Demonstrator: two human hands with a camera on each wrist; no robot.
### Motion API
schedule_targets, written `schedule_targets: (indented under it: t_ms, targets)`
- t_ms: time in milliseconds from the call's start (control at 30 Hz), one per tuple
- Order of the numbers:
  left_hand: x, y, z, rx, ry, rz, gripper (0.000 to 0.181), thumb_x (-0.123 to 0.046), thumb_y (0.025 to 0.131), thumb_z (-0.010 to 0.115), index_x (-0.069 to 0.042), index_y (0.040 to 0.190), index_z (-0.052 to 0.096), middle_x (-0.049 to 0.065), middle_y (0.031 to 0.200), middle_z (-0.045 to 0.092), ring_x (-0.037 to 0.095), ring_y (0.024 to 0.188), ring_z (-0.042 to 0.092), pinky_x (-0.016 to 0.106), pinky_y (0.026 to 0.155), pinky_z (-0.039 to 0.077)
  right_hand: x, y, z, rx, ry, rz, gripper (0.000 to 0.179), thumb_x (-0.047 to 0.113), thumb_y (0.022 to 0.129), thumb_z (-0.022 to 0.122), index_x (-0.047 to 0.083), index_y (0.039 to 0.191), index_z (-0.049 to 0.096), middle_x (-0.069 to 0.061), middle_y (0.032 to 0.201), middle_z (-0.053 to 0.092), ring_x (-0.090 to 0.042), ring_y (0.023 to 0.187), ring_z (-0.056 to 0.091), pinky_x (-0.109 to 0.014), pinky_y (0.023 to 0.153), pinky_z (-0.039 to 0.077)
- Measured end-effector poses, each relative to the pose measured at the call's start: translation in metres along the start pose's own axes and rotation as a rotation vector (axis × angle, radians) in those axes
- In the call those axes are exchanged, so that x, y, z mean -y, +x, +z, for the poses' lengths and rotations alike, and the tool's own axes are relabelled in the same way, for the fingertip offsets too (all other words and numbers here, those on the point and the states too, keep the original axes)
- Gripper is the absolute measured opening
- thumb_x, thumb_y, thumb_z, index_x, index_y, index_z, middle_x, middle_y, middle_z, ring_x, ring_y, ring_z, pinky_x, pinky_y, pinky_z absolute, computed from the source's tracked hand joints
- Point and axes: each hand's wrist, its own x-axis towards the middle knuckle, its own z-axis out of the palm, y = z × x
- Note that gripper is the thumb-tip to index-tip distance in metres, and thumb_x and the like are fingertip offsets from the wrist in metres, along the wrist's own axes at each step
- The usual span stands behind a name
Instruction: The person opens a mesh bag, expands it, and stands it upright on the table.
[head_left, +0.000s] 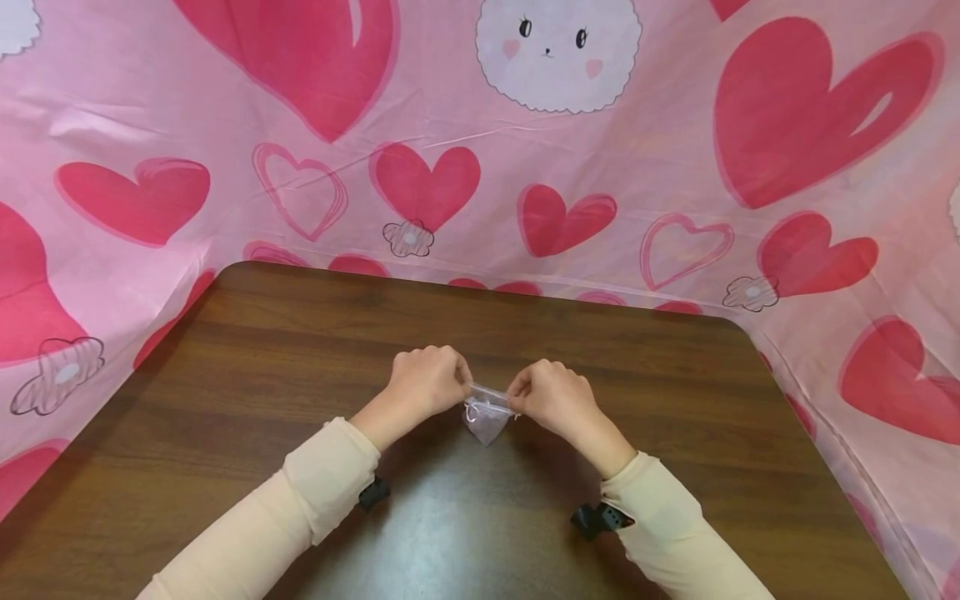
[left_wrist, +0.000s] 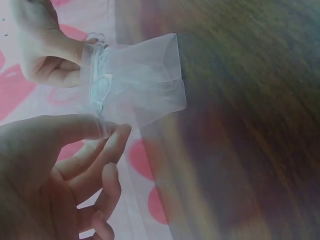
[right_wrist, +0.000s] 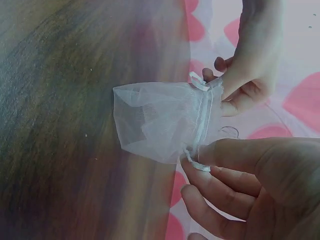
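A small sheer white drawstring pouch [head_left: 487,422] hangs between both hands over the middle of the table. My left hand [head_left: 429,379] pinches one end of its top edge between thumb and fingertip. The opposite end is pinched by my right hand [head_left: 553,390]. In the left wrist view the pouch [left_wrist: 145,80] stretches out from the fingers, its gathered band running between the two hands. A white ribbon loop [right_wrist: 198,80] shows at one side in the right wrist view, and a ribbon end [right_wrist: 197,162] sticks out by the right thumb. Nothing shows inside the thin fabric.
A dark brown wooden table [head_left: 300,333] with rounded far corners lies under the hands. Pink cloth [head_left: 465,108] with red hearts hangs behind it and along both sides. Black straps [head_left: 600,520] circle the wrists below cream sleeves [head_left: 262,517].
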Motion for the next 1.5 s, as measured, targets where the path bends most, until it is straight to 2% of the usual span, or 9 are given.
schedule_targets:
  t_ms: [200, 400, 500, 700, 1100, 1333, 1500]
  targets:
    - [-0.002, -0.002, 0.0, -0.017, 0.001, 0.025, 0.005, -0.031, 0.086, 0.074, -0.029, 0.082, 0.077, -0.009, 0.079, 0.07, 0.018, 0.073, 0.063, 0.039, 0.062, 0.044, -0.004, -0.001, 0.0, -0.028, 0.003, -0.003, 0.004, 0.027, 0.082, 0.079, 0.025, 0.079, 0.078, 0.014, 0.07, 0.066, -0.008, 0.063, 0.06, -0.035, 0.055, 0.046]
    - [-0.005, -0.003, 0.003, -0.066, -0.024, 0.054, 0.014, -0.044, 0.086, 0.074, -0.03, 0.087, 0.078, -0.011, 0.08, 0.071, 0.016, 0.066, 0.061, 0.036, 0.057, 0.042, -0.007, -0.001, 0.001, -0.074, 0.064, -0.029, 0.017, 0.036, 0.085, 0.078, 0.02, 0.089, 0.079, 0.011, 0.071, 0.067, -0.009, 0.058, 0.056, -0.032, 0.05, 0.042]
    - [-0.006, -0.003, 0.003, -0.085, -0.033, 0.061, 0.015, -0.044, 0.086, 0.072, -0.03, 0.088, 0.078, -0.012, 0.079, 0.07, 0.016, 0.064, 0.061, 0.036, 0.056, 0.042, -0.007, -0.002, 0.002, -0.105, 0.074, -0.05, 0.019, 0.036, 0.086, 0.077, 0.019, 0.092, 0.079, 0.009, 0.076, 0.07, -0.009, 0.06, 0.057, -0.031, 0.049, 0.042]
    - [-0.006, -0.003, 0.003, -0.107, -0.057, 0.063, 0.019, -0.044, 0.088, 0.071, -0.029, 0.094, 0.079, -0.014, 0.081, 0.07, 0.017, 0.072, 0.066, 0.036, 0.059, 0.043, -0.008, -0.002, 0.003, -0.153, 0.083, -0.075, 0.018, 0.034, 0.088, 0.076, 0.019, 0.097, 0.079, 0.004, 0.087, 0.073, -0.011, 0.064, 0.058, -0.032, 0.05, 0.042]
    - [-0.002, -0.003, 0.007, -0.11, -0.105, 0.068, 0.022, -0.043, 0.089, 0.072, -0.025, 0.1, 0.078, -0.014, 0.083, 0.071, 0.015, 0.075, 0.067, 0.035, 0.06, 0.044, -0.01, 0.0, 0.007, -0.199, 0.108, -0.093, 0.017, 0.031, 0.09, 0.074, 0.017, 0.099, 0.078, 0.003, 0.086, 0.072, -0.014, 0.074, 0.064, -0.036, 0.059, 0.049]
    - [-0.002, -0.005, 0.007, -0.1, -0.108, 0.119, 0.013, -0.037, 0.089, 0.072, -0.028, 0.095, 0.079, -0.016, 0.079, 0.07, 0.01, 0.069, 0.063, 0.033, 0.056, 0.044, -0.01, 0.0, 0.006, -0.196, 0.125, -0.094, 0.018, 0.032, 0.089, 0.075, 0.017, 0.099, 0.078, 0.005, 0.083, 0.071, -0.011, 0.071, 0.063, -0.035, 0.058, 0.048]
    - [-0.003, -0.005, 0.006, -0.12, -0.086, 0.155, 0.007, -0.033, 0.089, 0.072, -0.031, 0.089, 0.079, -0.017, 0.077, 0.069, 0.006, 0.064, 0.058, 0.032, 0.054, 0.043, -0.009, 0.001, 0.005, -0.123, 0.19, -0.122, 0.02, 0.03, 0.086, 0.079, 0.015, 0.1, 0.078, 0.007, 0.081, 0.07, -0.008, 0.067, 0.06, -0.032, 0.06, 0.049]
